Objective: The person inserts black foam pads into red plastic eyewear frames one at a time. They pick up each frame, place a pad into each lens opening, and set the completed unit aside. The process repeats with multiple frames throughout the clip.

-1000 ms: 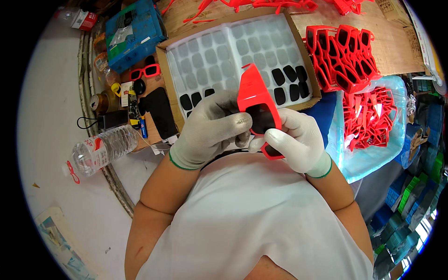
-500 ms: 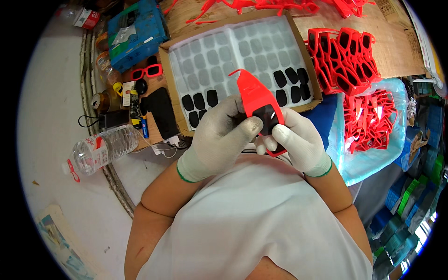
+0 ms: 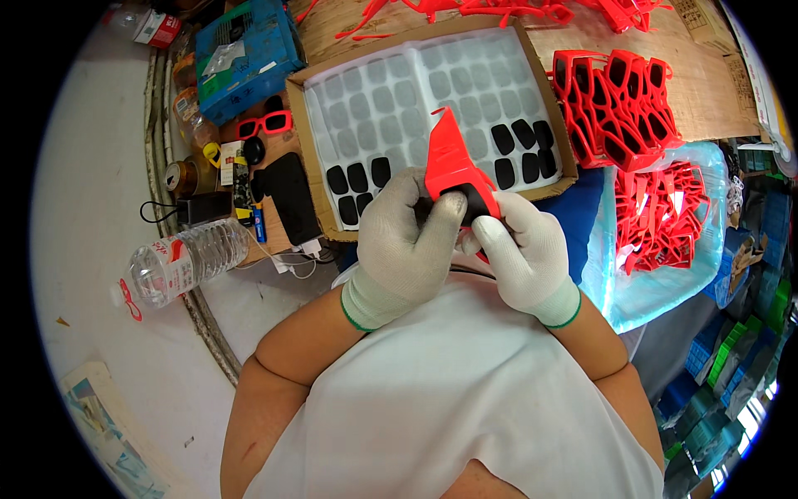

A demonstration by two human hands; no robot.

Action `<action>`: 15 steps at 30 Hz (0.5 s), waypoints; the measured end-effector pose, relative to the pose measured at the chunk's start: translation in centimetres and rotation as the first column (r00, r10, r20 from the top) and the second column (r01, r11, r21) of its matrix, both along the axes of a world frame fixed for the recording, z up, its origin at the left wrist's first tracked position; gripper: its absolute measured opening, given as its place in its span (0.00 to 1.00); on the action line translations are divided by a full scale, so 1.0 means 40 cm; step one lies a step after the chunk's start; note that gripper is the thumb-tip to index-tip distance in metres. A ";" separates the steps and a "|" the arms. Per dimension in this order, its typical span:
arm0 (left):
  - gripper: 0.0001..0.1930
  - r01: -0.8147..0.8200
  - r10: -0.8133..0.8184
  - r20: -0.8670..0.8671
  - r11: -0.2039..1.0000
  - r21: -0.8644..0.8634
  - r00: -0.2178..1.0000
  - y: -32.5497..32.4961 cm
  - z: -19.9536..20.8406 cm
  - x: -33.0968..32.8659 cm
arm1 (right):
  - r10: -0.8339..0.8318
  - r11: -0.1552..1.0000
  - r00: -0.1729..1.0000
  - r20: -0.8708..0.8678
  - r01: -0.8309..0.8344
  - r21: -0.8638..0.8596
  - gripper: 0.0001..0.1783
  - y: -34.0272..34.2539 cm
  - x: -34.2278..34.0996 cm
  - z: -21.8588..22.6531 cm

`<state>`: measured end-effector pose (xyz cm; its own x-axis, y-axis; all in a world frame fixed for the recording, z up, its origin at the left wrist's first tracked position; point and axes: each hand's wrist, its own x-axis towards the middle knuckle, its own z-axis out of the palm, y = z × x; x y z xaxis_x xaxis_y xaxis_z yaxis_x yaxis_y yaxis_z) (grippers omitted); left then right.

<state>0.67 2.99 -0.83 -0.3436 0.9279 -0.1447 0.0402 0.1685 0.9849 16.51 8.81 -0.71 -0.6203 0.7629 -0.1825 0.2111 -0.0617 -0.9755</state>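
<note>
Both my hands wear whitish knit gloves and hold a pair of red sunglasses (image 3: 453, 158) in front of my chest. My left hand (image 3: 403, 241) grips the frame from the left, its thumb pressed on a dark lens (image 3: 477, 205). On the other side my right hand (image 3: 525, 249) pinches the frame's lower part, thumb close to that lens. One red temple arm points up and away from me. My fingers hide the other lens. Just beyond lies a shallow cardboard box (image 3: 293, 125) with dark lenses in rows, many under a thin white sheet (image 3: 420, 91).
Stacked red sunglasses (image 3: 611, 108) stand right of the box. Below them, a blue-lined bin (image 3: 706, 241) holds many red frame parts (image 3: 661, 216). At left are a plastic bottle (image 3: 187, 264), a black phone (image 3: 287, 200), another red pair (image 3: 264, 125) and a blue case (image 3: 249, 62).
The sunglasses have turned slightly, with the temple arm more upright. My left hand has shifted a little right, and its thumb now covers more of the lens. My right hand has moved slightly left.
</note>
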 end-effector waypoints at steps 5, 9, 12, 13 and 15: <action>0.08 0.015 -0.014 0.013 0.997 -0.072 1.000 -0.002 -0.011 -0.006 | 0.052 0.996 0.998 -0.042 -0.055 -0.063 0.12 0.009 0.005 -0.005; 0.09 0.054 -0.004 0.305 0.987 -0.154 0.952 -0.006 0.023 -0.006 | 0.112 0.971 0.992 -0.064 -0.123 -0.207 0.12 0.015 0.023 0.002; 0.10 0.163 -0.121 0.305 0.980 -0.116 0.945 -0.009 0.028 -0.035 | 0.103 0.943 0.978 -0.181 -0.153 -0.294 0.11 0.013 0.026 0.004; 0.10 0.184 -0.129 0.350 0.974 -0.129 0.928 -0.009 0.035 -0.041 | 0.099 0.934 0.969 -0.227 -0.169 -0.315 0.11 0.013 0.025 0.005; 0.10 0.206 -0.144 0.368 0.970 -0.133 0.919 -0.009 0.047 -0.047 | 0.136 0.936 0.966 -0.218 -0.198 -0.291 0.10 0.014 0.027 0.006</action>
